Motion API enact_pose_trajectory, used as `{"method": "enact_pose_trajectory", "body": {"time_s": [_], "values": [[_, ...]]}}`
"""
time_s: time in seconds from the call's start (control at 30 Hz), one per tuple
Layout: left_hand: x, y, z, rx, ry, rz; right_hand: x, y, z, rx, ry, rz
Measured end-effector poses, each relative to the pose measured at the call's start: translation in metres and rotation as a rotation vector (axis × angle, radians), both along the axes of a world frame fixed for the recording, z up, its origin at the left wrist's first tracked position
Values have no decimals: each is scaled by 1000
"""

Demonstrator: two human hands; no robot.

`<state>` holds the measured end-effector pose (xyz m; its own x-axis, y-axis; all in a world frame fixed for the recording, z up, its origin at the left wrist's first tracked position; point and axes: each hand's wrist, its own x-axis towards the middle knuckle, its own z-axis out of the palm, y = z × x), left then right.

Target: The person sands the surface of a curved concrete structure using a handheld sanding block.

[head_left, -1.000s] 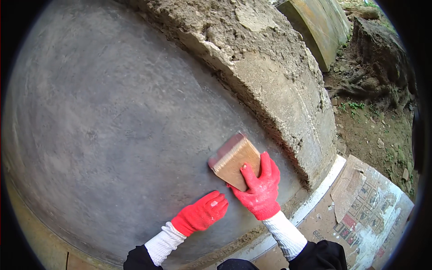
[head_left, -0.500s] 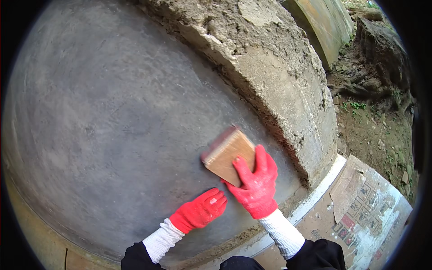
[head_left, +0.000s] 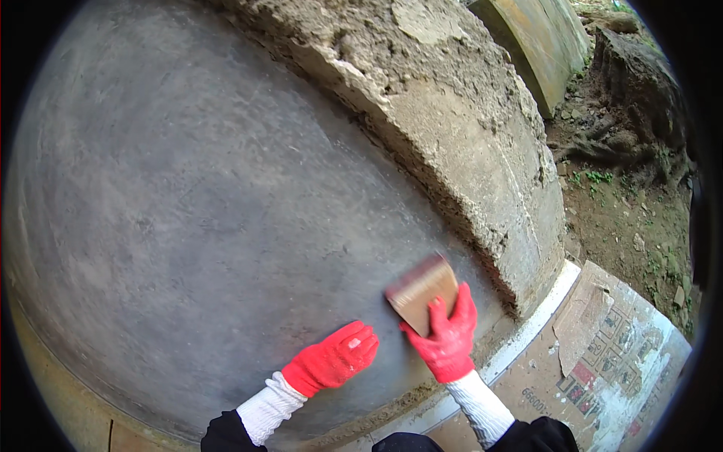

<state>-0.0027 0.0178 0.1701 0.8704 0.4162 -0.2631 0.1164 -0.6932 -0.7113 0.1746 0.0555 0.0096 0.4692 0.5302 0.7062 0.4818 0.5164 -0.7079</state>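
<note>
My right hand (head_left: 446,331), in a red rubber glove with a white cuff, grips what looks like a wide, flat wooden brush (head_left: 428,300). Its body is tan wood, with a pale band and a dark reddish far edge, blurred by motion, against the smooth grey cement surface (head_left: 226,203). To its left, my left hand (head_left: 333,359), gloved the same way, rests on the cement with its fingers curled together. A small pale patch shows on the back of that glove. The left palm is hidden, and I see nothing held there.
A rough, raised concrete ledge (head_left: 467,151) crosses diagonally at the right. Below it a white edge strip (head_left: 531,313) borders paint-stained cardboard (head_left: 602,354). Beyond stand a mossy slab (head_left: 538,45), a dark stump (head_left: 640,98) and earth (head_left: 617,218).
My right hand has moved the brush down and to the right, nearer the ledge's lower end. My left hand has hardly shifted.
</note>
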Motion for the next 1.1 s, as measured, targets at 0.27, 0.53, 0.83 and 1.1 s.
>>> {"method": "enact_pose_trajectory", "body": {"time_s": [0.27,0.53,0.83,1.1], "values": [[-3,-4,8,-51,-26,83,10,12,63,140,-37,117],[1,1,-1,24,-22,-59,-4,-7,-84,-78,-62,32],[-3,-4,9,-33,3,77,13,19,95,217,-85,205],[0,-1,-1,43,-10,-38,-5,-7,-126,-114,-93,26]]}}
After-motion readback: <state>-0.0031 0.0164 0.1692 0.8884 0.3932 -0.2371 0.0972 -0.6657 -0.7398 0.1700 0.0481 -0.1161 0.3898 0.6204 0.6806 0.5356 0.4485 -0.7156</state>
